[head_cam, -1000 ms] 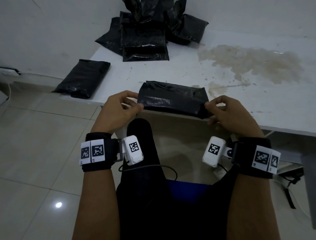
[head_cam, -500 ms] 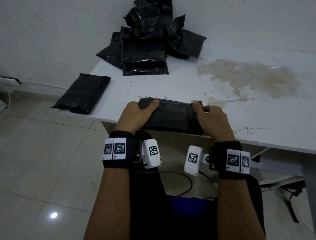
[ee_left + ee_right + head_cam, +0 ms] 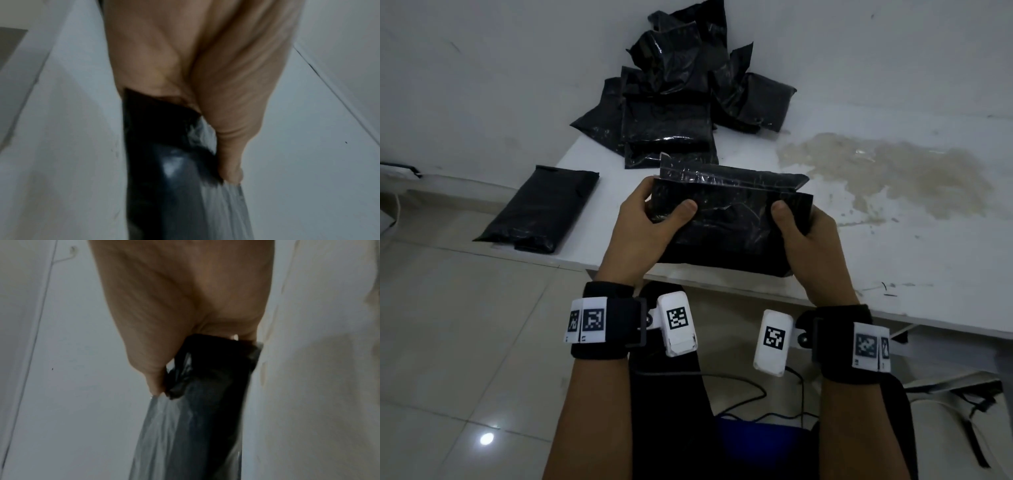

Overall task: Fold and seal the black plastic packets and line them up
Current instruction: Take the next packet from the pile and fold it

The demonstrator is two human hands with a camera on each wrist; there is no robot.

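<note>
Seated at the near edge of a stained white tabletop (image 3: 893,246), a person holds a filled black plastic packet (image 3: 726,226) upright over that edge. The left hand (image 3: 647,233) grips the packet's left end, thumb pressed on the near face and fingers wrapped behind. The right hand (image 3: 804,246) grips the right end the same way, thumb on the front. Both wrist views show the palms closed round the packet's ends, the glossy film (image 3: 232,211) bunching past the thumb; both views are blurred. What fills the packet cannot be told through the black plastic. Its top flap, a thinner strip of shiny film (image 3: 726,178), stands above the bulging body. Black wristbands with white coded markers (image 3: 589,322) sit on both forearms.

To the left, at the tabletop's corner, one flat black rectangular packet (image 3: 541,209) lies alone, its near end at the edge. Farther back, against the white wall (image 3: 482,85), a loose heap of black plastic packets (image 3: 674,102) is piled, some lying flat, others crumpled and leaning. A brownish stain (image 3: 893,168) spreads across the tabletop to the right.
</note>
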